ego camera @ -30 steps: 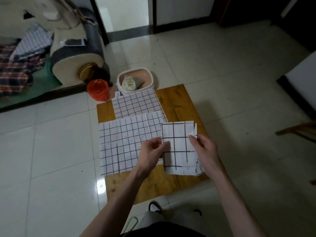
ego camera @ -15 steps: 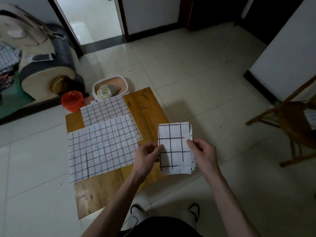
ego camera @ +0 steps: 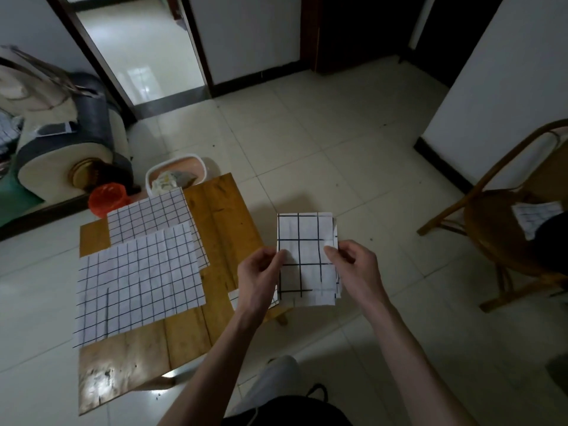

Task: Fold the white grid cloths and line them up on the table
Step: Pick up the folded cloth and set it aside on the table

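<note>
Unfolded cloths: two flat white cloths with a fine black grid lie on the wooden tabletop, well to the left of both hands. The nearer cloth partly covers the farther cloth, and its left edge hangs past the tabletop edge.
Left hand: the left hand pinches the left edge of the folded white cloth with wide black grid lines, thumb on top. So this grip is narrow and holds the cloth.
Folded cloth: it is a small upright rectangle of several layers, held in the air between the two hands, above the right edge of the tabletop and the tiled floor. The layers are not quite even on the right and bottom sides.
Right hand: the right hand pinches the right edge of the same cloth, also a narrow grip on it.
Further right: a wooden chair stands well apart, with what seems another grid cloth on its seat; I cannot tell if it is folded.
Step in hand: I judge that folding of this cloth is finished or nearly so, and placing is not yet done.
Next move: it calls for lowering the cloth onto bare wood to the left of the grip, edges square to the tabletop, and releasing both pinches together so the layers do not slide.
</note>
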Available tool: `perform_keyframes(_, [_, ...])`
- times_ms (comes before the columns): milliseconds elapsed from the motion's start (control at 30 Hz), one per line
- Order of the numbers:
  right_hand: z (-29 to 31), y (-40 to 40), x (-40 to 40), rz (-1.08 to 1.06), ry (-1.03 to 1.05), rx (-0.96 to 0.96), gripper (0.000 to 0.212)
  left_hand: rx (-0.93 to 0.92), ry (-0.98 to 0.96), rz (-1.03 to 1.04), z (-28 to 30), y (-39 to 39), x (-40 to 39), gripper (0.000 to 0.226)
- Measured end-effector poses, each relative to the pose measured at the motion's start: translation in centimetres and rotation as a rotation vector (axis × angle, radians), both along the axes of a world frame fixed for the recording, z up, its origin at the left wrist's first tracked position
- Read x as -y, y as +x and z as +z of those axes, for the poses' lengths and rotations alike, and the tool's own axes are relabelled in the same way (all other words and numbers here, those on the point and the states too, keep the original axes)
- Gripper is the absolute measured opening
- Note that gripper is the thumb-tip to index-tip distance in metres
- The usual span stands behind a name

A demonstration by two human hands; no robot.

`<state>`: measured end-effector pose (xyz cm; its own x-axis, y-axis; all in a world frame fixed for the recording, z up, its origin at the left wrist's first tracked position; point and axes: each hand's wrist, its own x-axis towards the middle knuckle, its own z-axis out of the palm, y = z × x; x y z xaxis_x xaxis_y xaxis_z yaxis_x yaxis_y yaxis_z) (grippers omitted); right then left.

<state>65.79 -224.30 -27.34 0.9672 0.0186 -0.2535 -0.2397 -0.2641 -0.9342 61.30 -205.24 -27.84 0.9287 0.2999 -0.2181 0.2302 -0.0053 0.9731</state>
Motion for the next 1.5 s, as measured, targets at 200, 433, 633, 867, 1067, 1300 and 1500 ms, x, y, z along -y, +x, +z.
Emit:
perform_keyframes(200, [-0.6,4.0,3.3,-0.039,0.028,0.019,0.027,0.021,0.016,-0.052,-0.7,4.0,3.1,0.021])
perform_keyframes(433, [-0.5,12.0,4.7,0.024,-0.001,0.025,0.024,0.063,0.028,0.001,-2.0,11.4,5.2,0.017])
perform_keyframes(633, [-0.3,20.8,3.9,0.120,-0.046,0.008,0.011,0.073,0.020,0.096,-2.7,18.7,4.7,0.017])
perform_keyframes(867, [-0.4,30.2,1.0,0.248,-0.061,0.052,0.008,0.075,0.038,0.214,-3.4,25.3,3.2,0.016])
perform_keyframes(1067, [-0.8,35.5,-2.9,0.365,-0.043,0.044,0.011,0.077,0.056,0.368,-3.0,28.6,1.0,0.017])
perform_keyframes(1300, [-1.6,41.5,-8.1,0.563,-0.036,0.030,0.012,0.041,0.071,0.586,-3.3,31.6,-1.3,0.014])
perform_keyframes(1500, [-2.5,48.0,-13.4,0.799,-0.048,0.004,0.013,-0.038,0.047,0.830,-3.8,35.2,-2.7,0.025])
